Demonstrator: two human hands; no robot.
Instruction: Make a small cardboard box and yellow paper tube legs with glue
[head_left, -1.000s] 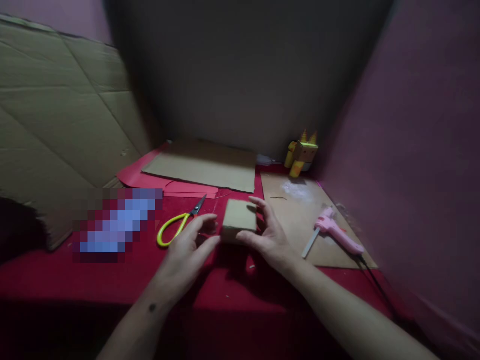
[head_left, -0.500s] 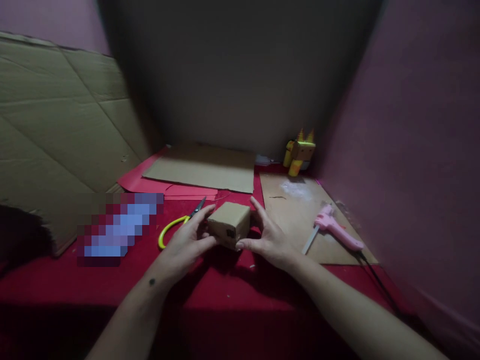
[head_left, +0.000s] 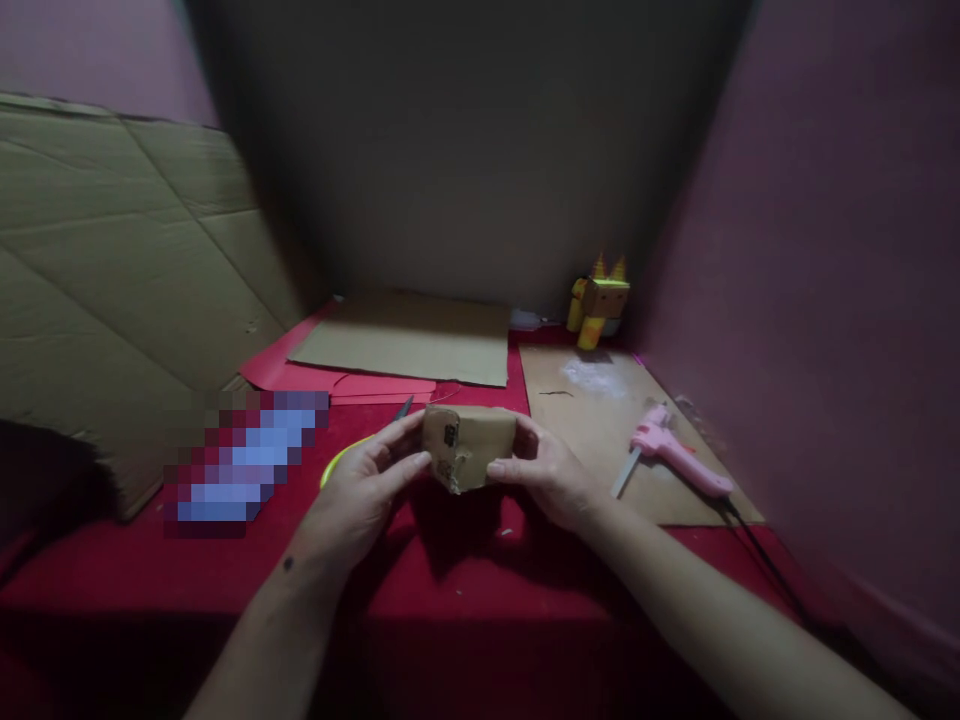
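Note:
Between my two hands is a small cardboard box (head_left: 484, 440), tilted so that an edge with torn paper faces me. Dark print marks its left face. My left hand (head_left: 367, 475) grips the left side, thumb in front and fingers behind. On the right side, my right hand (head_left: 551, 470) pinches it with the thumb on the front face. The box's shadow falls on the red cloth below it. Partly hidden behind my left hand are scissors with yellow handles (head_left: 337, 462); only a handle edge and the dark blade tip show.
A pink glue gun (head_left: 675, 455) rests on a cardboard sheet (head_left: 555, 420) at the right, its cord running off the front. Behind it stands a cardboard figure (head_left: 604, 300) with yellow horns. Another cardboard sheet (head_left: 412, 335) overlaps red paper (head_left: 277, 370). Large cardboard (head_left: 112, 270) leans at left.
The box has been turned and raised a little between my hands, so its printed face now points left. My right fingers have closed in against its side.

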